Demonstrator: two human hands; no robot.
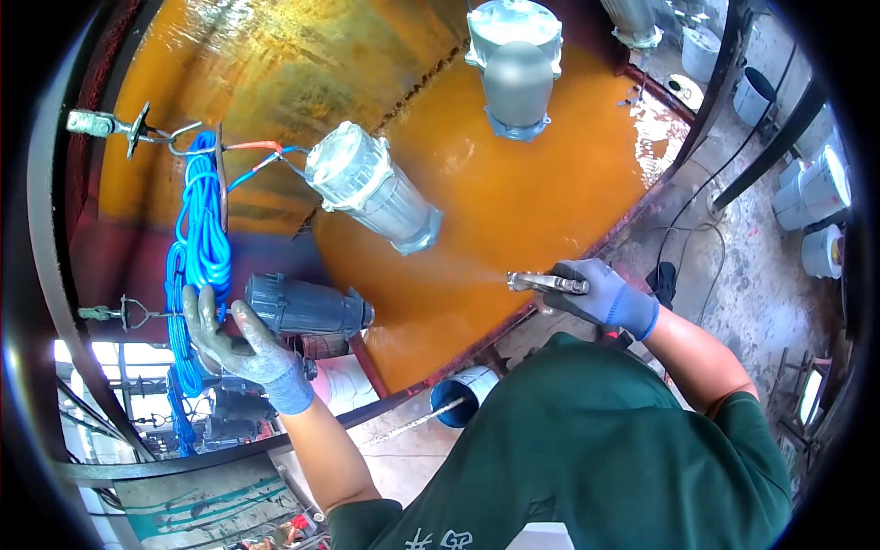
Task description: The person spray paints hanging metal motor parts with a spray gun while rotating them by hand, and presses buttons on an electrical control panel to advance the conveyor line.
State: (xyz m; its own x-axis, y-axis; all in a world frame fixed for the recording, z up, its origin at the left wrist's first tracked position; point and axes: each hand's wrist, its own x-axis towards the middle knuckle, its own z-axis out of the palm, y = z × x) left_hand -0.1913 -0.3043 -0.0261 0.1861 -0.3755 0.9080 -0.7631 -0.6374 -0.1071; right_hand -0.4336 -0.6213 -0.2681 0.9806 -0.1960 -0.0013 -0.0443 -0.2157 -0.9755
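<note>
My right hand point(600, 291), in a grey work glove, is closed around a metal spray gun point(548, 282). A faint mist leaves its nozzle toward the left, where a silvery-grey cylindrical motor point(371, 188) hangs tilted with a wrapped top. My left hand point(246, 346), gloved and paint-stained, is raised with its fingers apart. It is beside a dark blue-grey motor point(307, 305) and overlaps a hanging bundle of blue cable point(203, 247); whether it touches either I cannot tell.
Another light grey motor point(518, 78) hangs at the far side. Behind the motors is a booth basin point(477, 197) with an orange-brown surface. Hooks point(137, 126) hold the cable on the left. A blue bucket point(456, 403) stands below; more buckets point(811, 192) and a hose point(683, 220) are at right.
</note>
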